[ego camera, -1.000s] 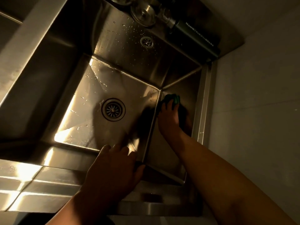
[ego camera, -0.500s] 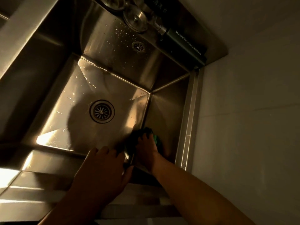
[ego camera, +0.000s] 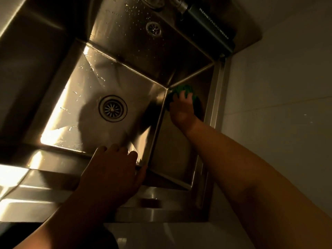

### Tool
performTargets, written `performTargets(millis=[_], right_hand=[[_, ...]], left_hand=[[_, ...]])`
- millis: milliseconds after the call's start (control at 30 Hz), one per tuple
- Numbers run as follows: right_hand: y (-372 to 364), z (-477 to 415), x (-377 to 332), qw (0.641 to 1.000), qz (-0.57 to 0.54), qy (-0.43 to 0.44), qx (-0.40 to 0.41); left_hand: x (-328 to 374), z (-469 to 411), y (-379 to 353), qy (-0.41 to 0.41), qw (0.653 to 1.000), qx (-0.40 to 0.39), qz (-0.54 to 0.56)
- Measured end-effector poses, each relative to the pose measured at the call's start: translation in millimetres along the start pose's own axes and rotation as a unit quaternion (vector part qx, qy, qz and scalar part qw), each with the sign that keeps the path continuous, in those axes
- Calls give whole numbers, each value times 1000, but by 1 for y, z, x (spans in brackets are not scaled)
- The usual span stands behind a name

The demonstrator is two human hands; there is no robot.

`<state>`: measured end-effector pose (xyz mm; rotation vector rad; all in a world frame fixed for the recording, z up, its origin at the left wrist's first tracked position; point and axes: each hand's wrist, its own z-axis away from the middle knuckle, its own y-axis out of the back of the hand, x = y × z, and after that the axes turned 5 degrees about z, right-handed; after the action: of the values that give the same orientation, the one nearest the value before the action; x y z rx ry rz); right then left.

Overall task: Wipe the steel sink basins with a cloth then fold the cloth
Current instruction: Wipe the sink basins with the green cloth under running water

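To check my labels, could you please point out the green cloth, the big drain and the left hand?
cloth (ego camera: 185, 88), head view, its green upper edge.
drain (ego camera: 112, 108), head view, centre of the strainer.
left hand (ego camera: 111, 169), head view, back of the hand.

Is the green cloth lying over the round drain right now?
No, the right hand presses the green cloth against the basin's right wall near the far corner, away from the drain.
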<state>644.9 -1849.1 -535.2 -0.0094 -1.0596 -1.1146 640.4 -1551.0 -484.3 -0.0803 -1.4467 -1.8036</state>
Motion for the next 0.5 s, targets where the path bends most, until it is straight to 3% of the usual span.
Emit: performTargets(millis=[233, 500], right_hand=[[4, -25, 23, 996, 73, -48, -27], [-14, 8, -39, 995, 24, 56, -76]], left_hand=[[0, 2, 2, 7, 1000, -11, 2], [-1, 2, -1, 10, 1000, -2, 9]])
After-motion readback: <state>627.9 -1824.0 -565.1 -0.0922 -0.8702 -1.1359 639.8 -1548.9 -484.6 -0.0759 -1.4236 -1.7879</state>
